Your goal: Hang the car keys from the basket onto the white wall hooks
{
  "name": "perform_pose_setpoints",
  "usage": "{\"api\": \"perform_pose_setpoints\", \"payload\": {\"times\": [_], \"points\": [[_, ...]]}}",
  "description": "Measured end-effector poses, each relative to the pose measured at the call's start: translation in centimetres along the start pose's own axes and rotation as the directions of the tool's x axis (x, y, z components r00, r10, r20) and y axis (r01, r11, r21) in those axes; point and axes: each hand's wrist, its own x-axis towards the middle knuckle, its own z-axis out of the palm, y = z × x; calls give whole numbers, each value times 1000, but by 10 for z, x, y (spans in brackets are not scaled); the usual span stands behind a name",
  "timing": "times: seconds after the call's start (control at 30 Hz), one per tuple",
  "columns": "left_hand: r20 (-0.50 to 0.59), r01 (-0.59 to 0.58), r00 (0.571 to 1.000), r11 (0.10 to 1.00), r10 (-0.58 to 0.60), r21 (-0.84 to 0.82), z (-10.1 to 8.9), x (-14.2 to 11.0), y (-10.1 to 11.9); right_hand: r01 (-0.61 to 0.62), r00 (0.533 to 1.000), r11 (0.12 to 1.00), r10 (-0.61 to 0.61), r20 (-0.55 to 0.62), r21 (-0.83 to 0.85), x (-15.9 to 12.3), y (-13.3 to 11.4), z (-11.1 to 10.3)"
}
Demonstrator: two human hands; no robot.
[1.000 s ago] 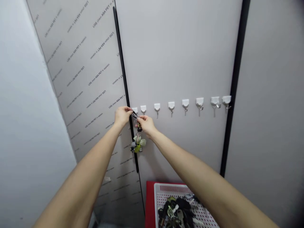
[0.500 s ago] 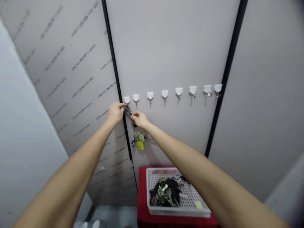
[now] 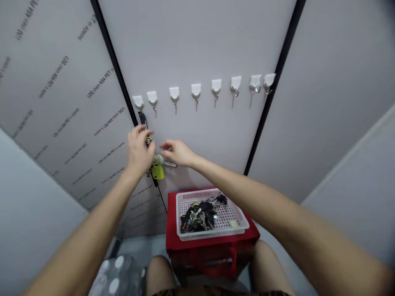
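A bunch of keys (image 3: 158,171) with a yellow-green tag hangs by its black strap (image 3: 142,118) from the leftmost white wall hook (image 3: 138,101). Around the upper part of the bunch is my left hand (image 3: 140,150), its thumb and fingers apart; a small round yellow-and-black piece shows between them. My right hand (image 3: 179,153) is just right of the bunch, its fingers loosely bent, slightly blurred and holding nothing I can see. A narrow tag strip (image 3: 170,164) sticks out to the right below it. My left hand partly hides the strap and keys.
Several more white hooks (image 3: 196,91) run rightward along the wall panel. Below, a white perforated basket (image 3: 240,224) with several keys and fobs stands on a red box (image 3: 173,242). Capped plastic bottles (image 3: 119,273) stand on the floor at lower left, near my knees.
The strap now hangs from the leftmost hook, out of my fingers. My left hand has moved down beside the bunch, and my right hand has drawn away from it. The view has tilted downward.
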Motion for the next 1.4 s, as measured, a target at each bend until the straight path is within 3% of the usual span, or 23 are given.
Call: {"api": "perform_pose_setpoints", "payload": {"times": [0.07, 0.13, 0.17, 0.2, 0.27, 0.33, 0.47, 0.53, 0.63, 0.7, 0.8, 0.9, 1.03, 1.1, 1.17, 1.23, 1.33, 1.4], "points": [[93, 19, 996, 997, -12, -77, 10, -37, 3, -12, 963, 998, 26, 268, -56, -43, 29, -3], [290, 83, 956, 982, -31, -167, 23, -71, 8, -79, 833, 975, 178, 525, -206, -87, 61, -7], [431, 121, 902, 970, -19, -210, 31, -87, 12, -85, 783, 938, 271, 560, -335, -107, 75, -9], [572, 166, 820, 957, 0, -238, 40, -102, 17, -79, 766, 887, 346, 542, -454, -124, 87, -10], [755, 222, 654, 944, 40, -243, 57, -127, 30, -47, 785, 791, 407, 467, -611, -149, 103, -12], [817, 222, 576, 954, 38, -201, 74, -147, 43, -8, 811, 744, 395, 431, -668, -163, 109, -11], [843, 234, 535, 969, -55, -85, 99, -169, 57, -23, 800, 805, 370, 472, -592, -169, 108, -14], [854, 252, 516, 965, -68, -75, 104, -172, 57, -101, 828, 807, 392, 400, -582, -168, 108, -21], [877, 267, 478, 960, -57, -83, 104, -171, 53, -208, 828, 681, 504, 244, -703, -169, 108, -31], [891, 276, 452, 957, -49, -87, 101, -169, 51, -172, 809, 611, 536, 243, -773, -170, 106, -32], [894, 288, 446, 952, -38, -104, 99, -169, 53, -52, 792, 598, 512, 332, -800, -174, 100, -23], [893, 297, 450, 943, 0, -150, 95, -171, 57, -26, 771, 608, 518, 371, -793, -178, 96, -11], [890, 373, 454, 898, 43, -234, 88, -171, 59, -191, 824, 732, 482, 299, -654, -178, 100, -14], [865, 460, 501, 846, 2, -269, 87, -166, 61, -312, 861, 838, 449, 241, -447, -171, 99, -21], [818, 575, 573, 737, -53, -355, 86, -156, 65, -356, 902, 920, 384, 196, -165, -159, 90, -28], [781, 688, 617, 552, -102, -472, 86, -143, 70, -342, 933, 936, 327, 154, 86, -145, 76, -31], [767, 793, 603, 264, -218, -548, 83, -119, 75, -317, 948, 893, 306, 85, 320, -123, 53, -30], [741, 798, 600, 164, -301, -580, 77, -102, 74, -293, 951, 867, 307, 30, 402, -109, 40, -27]]}}
